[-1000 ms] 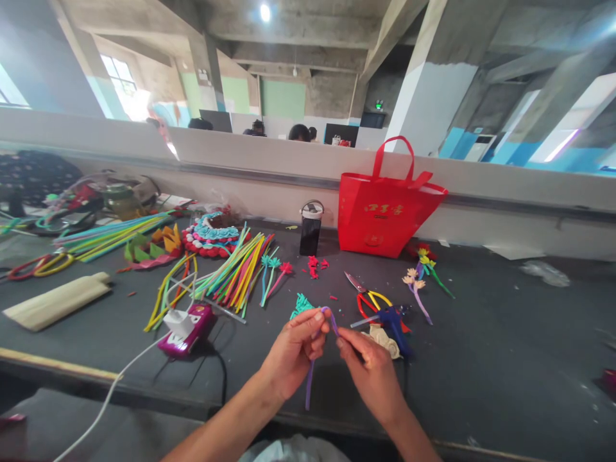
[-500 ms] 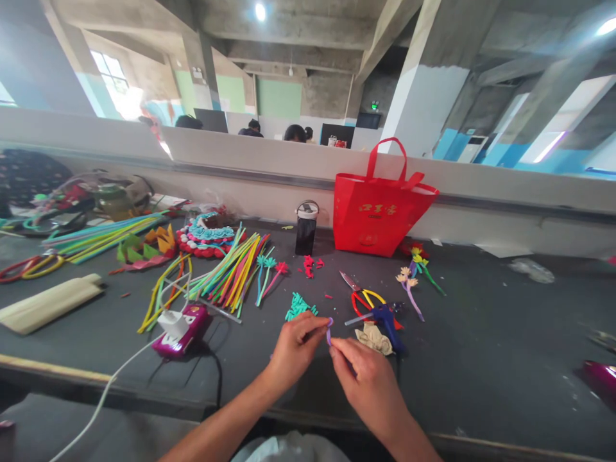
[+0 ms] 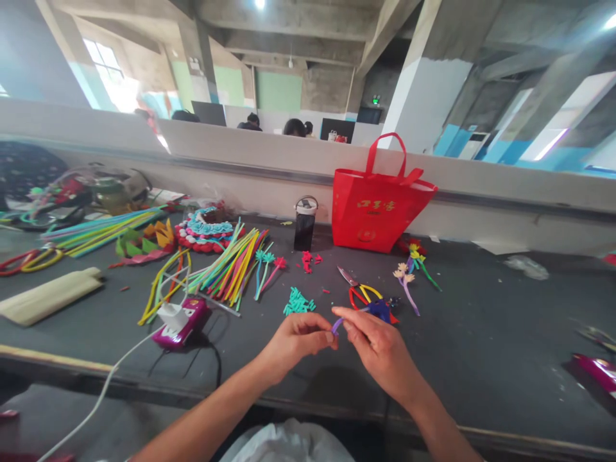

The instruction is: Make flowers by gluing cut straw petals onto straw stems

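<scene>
My left hand (image 3: 294,341) and my right hand (image 3: 380,350) meet above the near part of the dark table (image 3: 481,333). Both pinch a thin purple pipe cleaner (image 3: 336,325), of which only a short bent bit shows between the fingertips. Just beyond my right hand lie red and yellow scissors (image 3: 360,292) and a blue glue gun (image 3: 380,309). A small heap of teal pieces (image 3: 298,301) lies behind my left hand.
A bundle of coloured pipe cleaners (image 3: 231,263), a magenta power strip (image 3: 180,316) with a white cable, a dark bottle (image 3: 305,224), a red tote bag (image 3: 378,205) and small finished flowers (image 3: 409,273) stand on the table. People sit behind the low wall.
The long hanging end of the purple pipe cleaner has vanished from view; only a short bit shows. My right hand has risen and turned, fingers now over the left fingertips.
</scene>
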`<state>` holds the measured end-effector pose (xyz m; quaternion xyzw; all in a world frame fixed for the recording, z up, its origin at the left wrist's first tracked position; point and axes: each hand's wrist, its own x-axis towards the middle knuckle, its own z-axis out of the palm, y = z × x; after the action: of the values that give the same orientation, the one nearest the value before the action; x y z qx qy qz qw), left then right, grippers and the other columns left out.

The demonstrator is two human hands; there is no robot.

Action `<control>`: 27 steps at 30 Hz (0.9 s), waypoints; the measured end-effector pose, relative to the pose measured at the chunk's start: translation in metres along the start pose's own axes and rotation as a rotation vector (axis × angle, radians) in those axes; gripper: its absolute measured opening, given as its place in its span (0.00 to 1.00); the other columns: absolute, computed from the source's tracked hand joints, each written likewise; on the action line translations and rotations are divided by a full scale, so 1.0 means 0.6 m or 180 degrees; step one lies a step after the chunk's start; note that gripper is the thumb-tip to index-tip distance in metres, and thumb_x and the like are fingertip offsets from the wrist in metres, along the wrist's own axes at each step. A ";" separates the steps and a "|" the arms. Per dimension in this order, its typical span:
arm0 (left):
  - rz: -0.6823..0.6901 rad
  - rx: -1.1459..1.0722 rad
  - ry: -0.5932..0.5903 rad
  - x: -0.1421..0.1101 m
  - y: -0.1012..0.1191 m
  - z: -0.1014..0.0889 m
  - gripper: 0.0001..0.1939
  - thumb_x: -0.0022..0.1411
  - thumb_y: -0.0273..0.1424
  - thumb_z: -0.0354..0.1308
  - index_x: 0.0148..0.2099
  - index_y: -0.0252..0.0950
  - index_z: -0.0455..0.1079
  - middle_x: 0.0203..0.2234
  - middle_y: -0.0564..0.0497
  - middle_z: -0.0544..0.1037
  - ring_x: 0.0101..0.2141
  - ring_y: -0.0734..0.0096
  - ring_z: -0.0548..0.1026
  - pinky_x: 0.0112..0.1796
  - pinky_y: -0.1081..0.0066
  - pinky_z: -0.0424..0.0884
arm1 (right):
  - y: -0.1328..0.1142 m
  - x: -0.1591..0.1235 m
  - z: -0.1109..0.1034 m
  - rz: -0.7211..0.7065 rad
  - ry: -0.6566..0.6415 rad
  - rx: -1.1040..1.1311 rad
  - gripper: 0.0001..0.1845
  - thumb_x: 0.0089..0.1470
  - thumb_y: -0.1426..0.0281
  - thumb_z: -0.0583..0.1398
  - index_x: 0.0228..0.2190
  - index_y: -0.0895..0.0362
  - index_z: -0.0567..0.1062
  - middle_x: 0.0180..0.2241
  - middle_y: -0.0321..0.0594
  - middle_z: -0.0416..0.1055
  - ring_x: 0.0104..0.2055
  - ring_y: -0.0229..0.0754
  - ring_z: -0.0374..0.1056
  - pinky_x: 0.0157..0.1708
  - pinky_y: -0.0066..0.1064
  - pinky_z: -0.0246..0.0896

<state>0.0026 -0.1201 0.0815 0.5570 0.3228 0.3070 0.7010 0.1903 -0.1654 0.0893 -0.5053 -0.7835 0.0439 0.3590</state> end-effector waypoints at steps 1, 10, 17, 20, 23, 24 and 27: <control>-0.0102 -0.0117 -0.0006 0.001 0.001 0.001 0.11 0.54 0.37 0.63 0.32 0.32 0.73 0.25 0.48 0.77 0.22 0.77 0.62 0.24 0.74 0.53 | 0.000 0.000 0.001 -0.0130 -0.0025 -0.0237 0.17 0.65 0.72 0.51 0.51 0.51 0.73 0.39 0.40 0.78 0.40 0.41 0.73 0.42 0.33 0.66; -0.0374 -0.0033 0.0107 0.006 -0.005 0.004 0.12 0.54 0.38 0.60 0.29 0.33 0.68 0.21 0.54 0.69 0.20 0.79 0.57 0.22 0.73 0.47 | -0.021 -0.007 -0.016 -0.0638 0.0056 -0.1858 0.21 0.59 0.78 0.54 0.51 0.53 0.74 0.47 0.48 0.75 0.49 0.55 0.67 0.52 0.54 0.53; -0.0481 -0.0105 0.0001 0.008 -0.004 0.003 0.13 0.53 0.39 0.61 0.29 0.34 0.66 0.20 0.57 0.63 0.19 0.80 0.53 0.22 0.72 0.44 | -0.026 -0.010 -0.006 -0.0903 -0.0064 -0.1724 0.20 0.62 0.74 0.55 0.55 0.51 0.69 0.54 0.41 0.73 0.60 0.54 0.61 0.62 0.56 0.35; -0.0554 -0.0299 -0.0234 0.005 -0.004 0.003 0.13 0.55 0.38 0.60 0.31 0.34 0.66 0.19 0.58 0.61 0.20 0.81 0.51 0.23 0.71 0.42 | -0.018 -0.011 0.008 -0.0948 -0.0056 -0.1233 0.16 0.63 0.71 0.57 0.51 0.52 0.72 0.49 0.37 0.76 0.57 0.50 0.65 0.63 0.53 0.33; -0.0581 -0.0527 -0.0324 0.005 -0.007 0.001 0.11 0.55 0.36 0.61 0.32 0.33 0.66 0.21 0.57 0.63 0.20 0.81 0.51 0.23 0.71 0.41 | -0.009 -0.013 0.020 -0.0737 0.0053 -0.0938 0.15 0.62 0.70 0.59 0.50 0.50 0.73 0.42 0.34 0.79 0.49 0.46 0.69 0.63 0.51 0.34; -0.0602 -0.0562 -0.0327 0.006 -0.009 -0.001 0.11 0.55 0.36 0.61 0.32 0.33 0.66 0.21 0.57 0.63 0.20 0.82 0.51 0.23 0.71 0.41 | -0.005 -0.013 0.024 -0.0661 0.0077 -0.0841 0.15 0.61 0.69 0.59 0.50 0.49 0.74 0.39 0.33 0.79 0.46 0.45 0.70 0.62 0.51 0.35; -0.0649 -0.0560 -0.0326 0.016 -0.011 -0.009 0.11 0.53 0.35 0.63 0.31 0.33 0.67 0.20 0.57 0.63 0.20 0.82 0.53 0.23 0.72 0.41 | 0.008 -0.007 0.032 -0.0531 0.0120 -0.0505 0.14 0.60 0.66 0.61 0.48 0.46 0.75 0.33 0.31 0.79 0.42 0.44 0.69 0.61 0.51 0.37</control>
<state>0.0046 -0.1108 0.0733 0.4727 0.3134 0.2325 0.7901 0.1833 -0.1612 0.0710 -0.4658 -0.8170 -0.0578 0.3349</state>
